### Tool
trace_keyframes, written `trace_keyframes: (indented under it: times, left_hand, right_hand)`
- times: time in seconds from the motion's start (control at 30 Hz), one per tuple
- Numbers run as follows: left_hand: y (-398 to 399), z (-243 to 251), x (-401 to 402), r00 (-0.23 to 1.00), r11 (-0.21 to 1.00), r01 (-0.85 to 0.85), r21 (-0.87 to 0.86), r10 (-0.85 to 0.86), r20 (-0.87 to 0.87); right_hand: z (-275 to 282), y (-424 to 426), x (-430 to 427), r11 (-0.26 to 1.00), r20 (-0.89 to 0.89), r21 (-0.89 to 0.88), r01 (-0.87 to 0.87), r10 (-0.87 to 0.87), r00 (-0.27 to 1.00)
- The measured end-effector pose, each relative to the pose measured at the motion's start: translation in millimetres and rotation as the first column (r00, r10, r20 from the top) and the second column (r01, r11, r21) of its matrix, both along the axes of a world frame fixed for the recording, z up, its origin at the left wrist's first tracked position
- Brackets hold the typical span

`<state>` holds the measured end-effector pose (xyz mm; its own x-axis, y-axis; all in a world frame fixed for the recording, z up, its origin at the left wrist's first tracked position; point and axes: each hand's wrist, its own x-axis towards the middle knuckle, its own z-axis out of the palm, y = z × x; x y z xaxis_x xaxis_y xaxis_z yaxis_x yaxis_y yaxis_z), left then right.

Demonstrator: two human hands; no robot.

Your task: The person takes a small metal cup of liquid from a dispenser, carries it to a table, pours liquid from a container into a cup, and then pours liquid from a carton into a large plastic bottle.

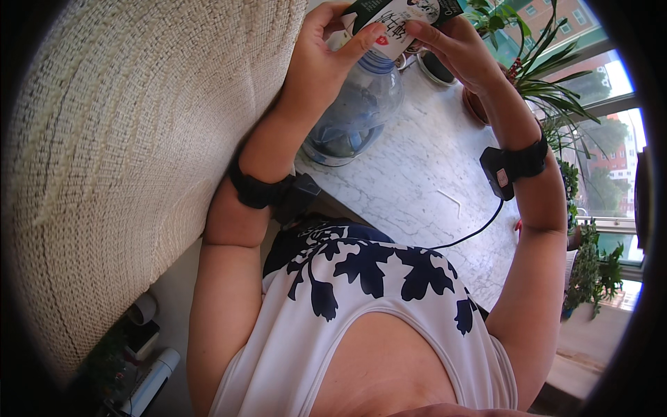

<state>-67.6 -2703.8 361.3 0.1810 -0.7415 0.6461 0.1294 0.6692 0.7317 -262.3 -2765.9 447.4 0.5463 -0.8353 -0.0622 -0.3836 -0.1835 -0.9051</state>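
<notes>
A milk carton (pixel 401 21), printed white and dark green, is held at the top of the view, tilted. My left hand (pixel 333 47) grips its left side, thumb across the printed face. From the right, my right hand (pixel 451 47) grips it too, thumb pressed on the front. Just below the carton is the blue-rimmed mouth of a large clear plastic jar (pixel 359 109), which stands on a marble-patterned surface (pixel 417 167). Dark and bluish pieces lie in the bottom of the jar. The carton covers part of the jar's mouth; whether they touch I cannot tell.
A bent white straw (pixel 451 200) lies on the marble surface. A black cable (pixel 482 229) runs from my right wrist device. Potted plants (pixel 557 94) line the window at right. A beige woven cloth (pixel 156 130) hangs close along the left.
</notes>
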Motion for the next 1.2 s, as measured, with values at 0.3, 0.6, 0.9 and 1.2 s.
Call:
trace_keyframes:
  times: [0.3,0.6,0.9,1.2]
  left_hand:
    - [0,0,1,0.999,1.0,-0.025,-0.013,0.026,0.03]
    - [2,0,2,0.999,0.999,-0.028,-0.027,0.029,0.042]
    - [5,2,0,0.998,0.999,-0.031,-0.008,0.032,0.051]
    - [-2,-1,-2,0.993,0.996,-0.085,-0.016,0.086,0.077]
  right_hand:
    - [-14,-6,-1,0.996,0.205,-0.055,-0.076,0.086,0.975]
    - [-25,-12,2,0.991,0.293,-0.103,-0.088,0.115,0.949]
    - [-40,-18,-3,0.971,0.195,-0.24,-0.021,0.069,0.978]
    - [-25,-1,4,0.994,0.099,-0.106,-0.004,0.015,0.995]
